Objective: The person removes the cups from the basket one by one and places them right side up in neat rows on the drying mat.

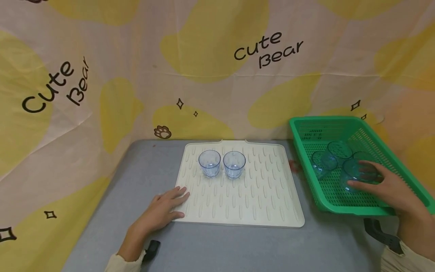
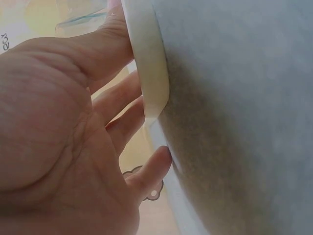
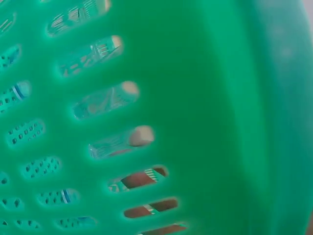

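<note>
Two clear bluish glasses [image 1: 209,172] stand upright side by side on a white ridged draining tray [image 1: 234,207]. My left hand [image 1: 166,207] rests at the tray's left front corner, fingers spread and fairly straight. In the left wrist view, its fingertips touch the tray's pale edge [image 2: 152,68]. Inside a green plastic basket [image 1: 340,210], my right hand [image 1: 391,185] holds a glass [image 1: 351,175] between thumb and fingers. Several more glasses [image 1: 339,151] are beside it in the basket. The right wrist view is mostly filled by the slotted basket wall [image 3: 186,98], with parts of the hand showing through the slots.
The grey tabletop [image 1: 217,249] carries the tray in the middle and the basket at the right. A patterned cloth [image 1: 210,75] hangs behind and along the left side. The basket's raised rim [image 1: 299,151] stands between its glasses and the tray.
</note>
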A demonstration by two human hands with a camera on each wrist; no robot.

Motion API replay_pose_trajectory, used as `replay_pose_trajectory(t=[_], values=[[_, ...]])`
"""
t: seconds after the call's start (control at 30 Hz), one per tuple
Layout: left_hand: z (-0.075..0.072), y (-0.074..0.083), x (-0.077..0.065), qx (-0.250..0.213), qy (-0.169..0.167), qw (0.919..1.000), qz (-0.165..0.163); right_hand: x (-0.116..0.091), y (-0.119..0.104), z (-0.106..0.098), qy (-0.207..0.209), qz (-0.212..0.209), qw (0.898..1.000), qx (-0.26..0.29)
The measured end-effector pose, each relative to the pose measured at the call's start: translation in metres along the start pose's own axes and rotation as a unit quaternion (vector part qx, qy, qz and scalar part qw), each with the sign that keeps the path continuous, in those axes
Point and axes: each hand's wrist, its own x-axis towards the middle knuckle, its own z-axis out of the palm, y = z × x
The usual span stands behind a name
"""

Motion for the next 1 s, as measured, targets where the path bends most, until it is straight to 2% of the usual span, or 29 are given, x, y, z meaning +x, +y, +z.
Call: replay_pose_trajectory(t=[0.33, 0.43, 0.77, 1.0], values=[[0.000, 0.001, 0.000, -0.005, -0.001, 1.0000, 0.001, -0.003, 0.002, 0.003, 0.026, -0.034, 0.998, 0.036], [0.000, 0.000, 0.000, -0.005, 0.001, 1.0000, 0.004, -0.002, 0.000, 0.005, 0.027, -0.031, 0.998, 0.041], [0.000, 0.001, -0.002, -0.004, 0.004, 1.0000, 0.004, -0.001, -0.011, 0.008, 0.029, -0.027, 0.998, 0.050], [0.001, -0.001, -0.001, -0.001, 0.005, 1.0000, 0.004, -0.004, -0.026, 0.006, 0.026, -0.059, 0.996, 0.065]])
